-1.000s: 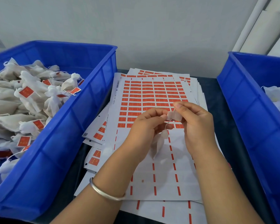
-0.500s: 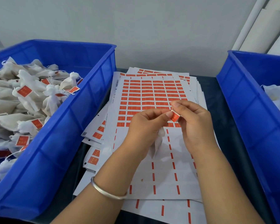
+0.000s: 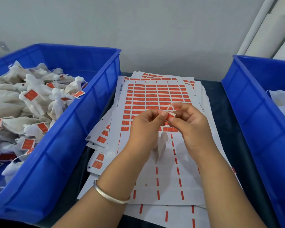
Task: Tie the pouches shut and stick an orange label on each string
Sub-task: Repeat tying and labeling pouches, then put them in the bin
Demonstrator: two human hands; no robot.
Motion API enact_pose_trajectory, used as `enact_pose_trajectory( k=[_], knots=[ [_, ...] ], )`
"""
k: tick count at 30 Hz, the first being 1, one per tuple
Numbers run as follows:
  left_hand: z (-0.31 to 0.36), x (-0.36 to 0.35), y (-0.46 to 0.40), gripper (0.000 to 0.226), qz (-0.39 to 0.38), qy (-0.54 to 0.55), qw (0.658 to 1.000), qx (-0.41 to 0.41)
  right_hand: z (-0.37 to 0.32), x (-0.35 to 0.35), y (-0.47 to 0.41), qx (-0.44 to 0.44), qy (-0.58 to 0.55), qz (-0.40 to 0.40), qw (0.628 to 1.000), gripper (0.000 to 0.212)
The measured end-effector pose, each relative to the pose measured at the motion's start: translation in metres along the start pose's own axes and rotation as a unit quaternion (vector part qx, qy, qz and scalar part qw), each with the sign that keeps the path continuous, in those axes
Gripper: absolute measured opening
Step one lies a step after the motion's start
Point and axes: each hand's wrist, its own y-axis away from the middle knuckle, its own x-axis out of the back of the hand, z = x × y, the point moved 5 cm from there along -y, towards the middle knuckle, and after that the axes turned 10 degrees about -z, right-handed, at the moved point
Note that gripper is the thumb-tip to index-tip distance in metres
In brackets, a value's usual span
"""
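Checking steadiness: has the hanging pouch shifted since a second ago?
No. The pouch still hangs over the same stripped part of the label sheet, just below its last orange row.

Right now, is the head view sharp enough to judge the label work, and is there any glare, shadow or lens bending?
Head view: light is even and soft, no glare; the label pinched between left hand and right hand is slightly soft, its print unreadable; the blue bins' edges bow outward, wide-angle distortion; faint shadow under the hanging pouch.

Label sheets [image 3: 155, 96] lie between left bin [image 3: 82, 129] and right bin [image 3: 253, 120].
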Motion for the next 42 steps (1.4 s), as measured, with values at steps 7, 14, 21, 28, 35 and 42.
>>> enact_pose_trajectory(
  k=[7, 14, 21, 28, 35, 42],
  knots=[
    [0.017, 0.014, 0.003, 0.012, -0.044, -0.170, 0.984, -0.037, 0.001, -0.003, 0.001, -0.008, -0.035, 0.010, 0.999, 0.026],
    [0.057, 0.037, 0.016, 0.017, 0.012, -0.207, 0.974, -0.086, 0.008, -0.013, 0.000, -0.007, -0.071, -0.044, 0.996, 0.065],
    [0.118, 0.089, 0.038, 0.013, 0.176, -0.060, 0.956, -0.227, 0.035, -0.024, 0.002, -0.082, -0.049, -0.059, 0.994, 0.042],
    [0.139, 0.131, 0.030, 0.044, 0.289, -0.139, 0.927, -0.194, 0.046, -0.024, 0.002, -0.089, -0.037, -0.058, 0.994, 0.013],
    [0.112, 0.094, 0.010, 0.055, 0.178, -0.267, 0.936, -0.143, 0.049, -0.025, 0.002, -0.111, -0.004, -0.032, 0.993, 0.012],
    [0.015, 0.023, -0.025, 0.038, 0.028, -0.318, 0.948, 0.011, -0.026, 0.001, 0.012, -0.054, 0.082, 0.131, 0.987, 0.006]
  ],
)
